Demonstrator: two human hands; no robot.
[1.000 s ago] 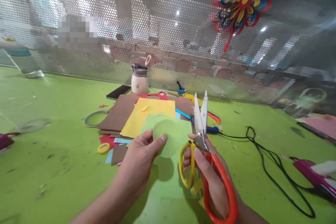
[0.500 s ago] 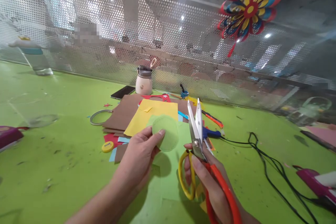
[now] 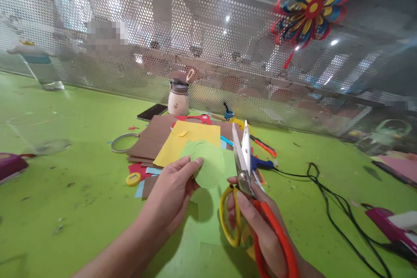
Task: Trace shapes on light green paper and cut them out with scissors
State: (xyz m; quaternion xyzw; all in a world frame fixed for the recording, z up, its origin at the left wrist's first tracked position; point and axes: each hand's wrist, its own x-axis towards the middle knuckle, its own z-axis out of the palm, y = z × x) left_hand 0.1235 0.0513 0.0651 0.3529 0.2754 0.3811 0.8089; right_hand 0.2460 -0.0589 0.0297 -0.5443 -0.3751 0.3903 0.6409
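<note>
My left hand (image 3: 176,182) pinches a round light-green paper disc (image 3: 210,167) by its left edge, thumb on top. Beneath the disc lies more light-green paper (image 3: 208,221) on the green table. In my right hand (image 3: 260,217) are scissors (image 3: 241,173) with one yellow and one red-orange handle, their blades parted and pointing away from me. The blades stand just right of the disc, apart from it. Behind the disc, a yellow sheet (image 3: 198,132) with a small yellow scrap rests over brown paper (image 3: 153,137).
A pink-white jar (image 3: 178,102) and a phone (image 3: 151,111) stand behind the papers. Left are a metal ring (image 3: 124,143) and a yellow round cap (image 3: 133,179). To the right, a black cord (image 3: 332,200) runs near a magenta tool (image 3: 387,226). A perforated metal screen (image 3: 208,47) borders the table.
The disc in my left hand has turned and shifted slightly right, its face looking brighter. The scissors remain parted in my right hand, almost unmoved. The camera view has shifted a little.
</note>
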